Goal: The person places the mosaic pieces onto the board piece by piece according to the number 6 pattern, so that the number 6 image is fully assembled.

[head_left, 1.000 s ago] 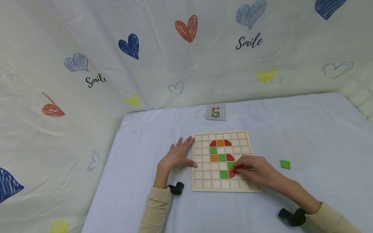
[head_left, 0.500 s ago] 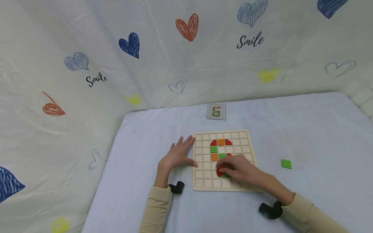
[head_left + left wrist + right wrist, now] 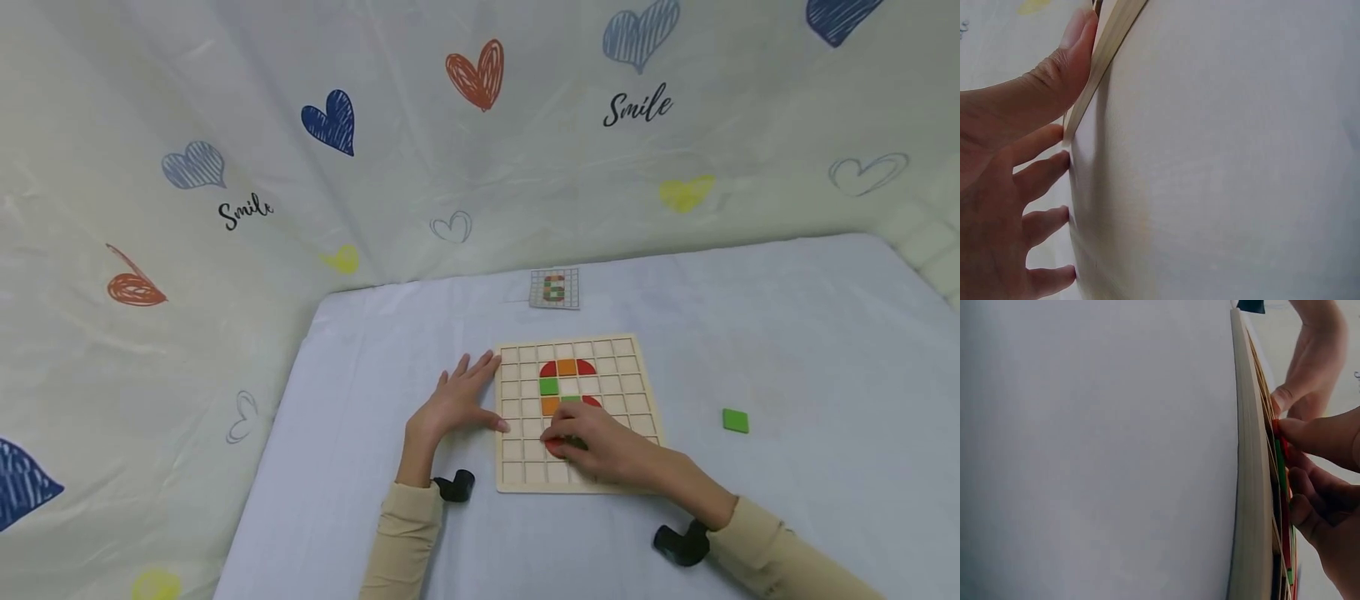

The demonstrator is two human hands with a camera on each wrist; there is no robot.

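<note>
A wooden grid board (image 3: pixel 525 475) lies on the white cloth with red, orange and green tiles set in its cells. At its left edge my left hand (image 3: pixel 453 406) rests with fingers spread. Its thumb (image 3: pixel 1075 50) touches the board's side in the left wrist view. Over the lower middle of the board, my right hand (image 3: pixel 600 442) pinches a red rounded tile (image 3: pixel 555 449) at a cell in the lower row. The right wrist view shows the thumb (image 3: pixel 1316 437) against that red tile's edge. My right hand hides several cells and tiles.
One green square tile (image 3: pixel 735 421) lies on the cloth to the right of the board. Behind the board is a small pattern card (image 3: pixel 536 292) with a printed coloured figure. A curtain with hearts (image 3: pixel 480 75) rises beyond the table's far edge.
My right hand has moved left across the board, carrying the red tile from the right side of the figure to its lower left. My left hand has stayed at the board's edge.
</note>
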